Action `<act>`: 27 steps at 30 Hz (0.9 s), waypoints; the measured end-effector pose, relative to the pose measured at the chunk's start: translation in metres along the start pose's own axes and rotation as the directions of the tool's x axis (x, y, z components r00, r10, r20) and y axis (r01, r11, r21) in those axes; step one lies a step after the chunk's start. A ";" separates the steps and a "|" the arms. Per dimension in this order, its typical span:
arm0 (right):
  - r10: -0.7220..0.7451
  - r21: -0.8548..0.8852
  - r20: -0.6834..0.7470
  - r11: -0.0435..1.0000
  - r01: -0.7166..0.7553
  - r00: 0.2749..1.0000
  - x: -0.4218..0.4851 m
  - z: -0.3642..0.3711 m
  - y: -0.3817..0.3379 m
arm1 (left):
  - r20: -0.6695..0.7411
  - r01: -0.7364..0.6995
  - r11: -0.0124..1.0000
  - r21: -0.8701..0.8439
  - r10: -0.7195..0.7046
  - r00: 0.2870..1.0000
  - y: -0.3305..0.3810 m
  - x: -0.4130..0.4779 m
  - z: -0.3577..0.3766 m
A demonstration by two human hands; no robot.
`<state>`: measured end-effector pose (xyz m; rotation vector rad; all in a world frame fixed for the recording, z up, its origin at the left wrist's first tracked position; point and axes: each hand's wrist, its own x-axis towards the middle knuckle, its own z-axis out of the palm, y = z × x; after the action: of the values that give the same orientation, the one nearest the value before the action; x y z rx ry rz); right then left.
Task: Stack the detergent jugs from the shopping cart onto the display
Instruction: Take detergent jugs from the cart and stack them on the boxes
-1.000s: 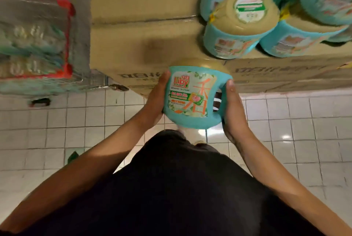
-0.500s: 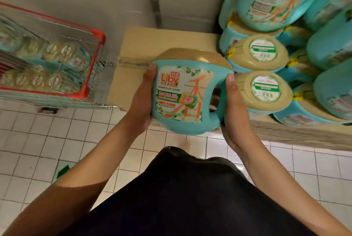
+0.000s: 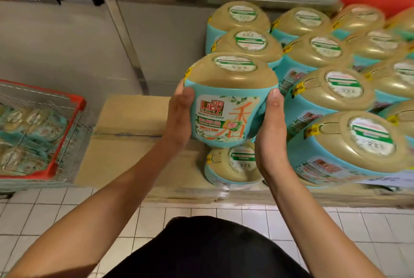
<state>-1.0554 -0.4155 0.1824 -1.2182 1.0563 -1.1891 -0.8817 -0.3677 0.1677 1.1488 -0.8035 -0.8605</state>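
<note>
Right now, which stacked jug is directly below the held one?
The low jug on the cardboard, partly hidden by the held jug; the others sit farther right or behind.

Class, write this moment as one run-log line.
left hand: grips detergent jug | right hand: likewise | detergent jug: upright, above front jug | display jugs: stacked right | shopping cart: left, jugs inside

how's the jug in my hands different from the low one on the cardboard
The held jug is gripped between the left hand and right hand, lifted; the low jug rests on the cardboard. The held jug shows its front label; the low jug mostly its top. Both are teal with tan tops.
</note>
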 end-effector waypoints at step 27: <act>-0.563 -0.537 -0.001 0.697 0.475 0.826 -0.012 -0.040 0.053 | 0.032 -0.084 0.996 0.029 0.083 0.996 -0.080 0.011 0.042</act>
<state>-1.0918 -0.4089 0.1262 -1.9732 1.2461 -1.5119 -0.9259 -0.4093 0.1002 1.1232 -0.8861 -0.8009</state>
